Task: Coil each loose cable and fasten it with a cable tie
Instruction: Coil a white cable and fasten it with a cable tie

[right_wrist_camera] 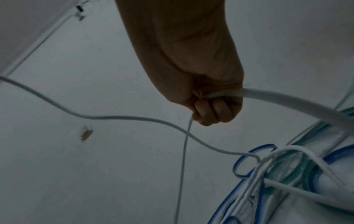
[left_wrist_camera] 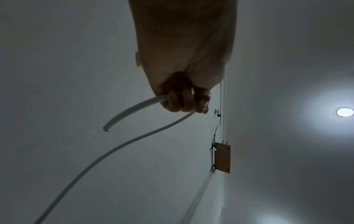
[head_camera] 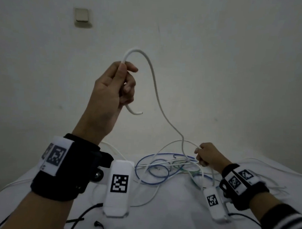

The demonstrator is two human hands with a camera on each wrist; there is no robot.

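White sheeting (head_camera: 177, 210) covers the surface on which a tangle of cables (head_camera: 163, 168) lies, and black leads (head_camera: 83, 213) nearest the camera are cut off by the lower edge of the head view. The white cable (head_camera: 156, 90) is gripped at two places. Just right of the tangle, the right hand (head_camera: 208, 156) is curled round it, fingers folded tight in the wrist view (right_wrist_camera: 212, 109); which strand of the heap it joins cannot be made out. Blue loops (right_wrist_camera: 247, 163) and greenish strands (right_wrist_camera: 287, 165) are crossed over by white ones there. From the tangle the cable rises, its long axis running upward and leftward, arches over, and is pinched and enclosed by the raised left hand (head_camera: 113, 88), well above the tangle. Its cut end (head_camera: 140, 113) is seen curving out below the fist, pointing right. Beyond the tangle stands a pale wall with a switch plate (head_camera: 81, 17). A wooden bracket (left_wrist_camera: 222, 159) and a ceiling lamp (left_wrist_camera: 344, 112) are shown in the left wrist view.
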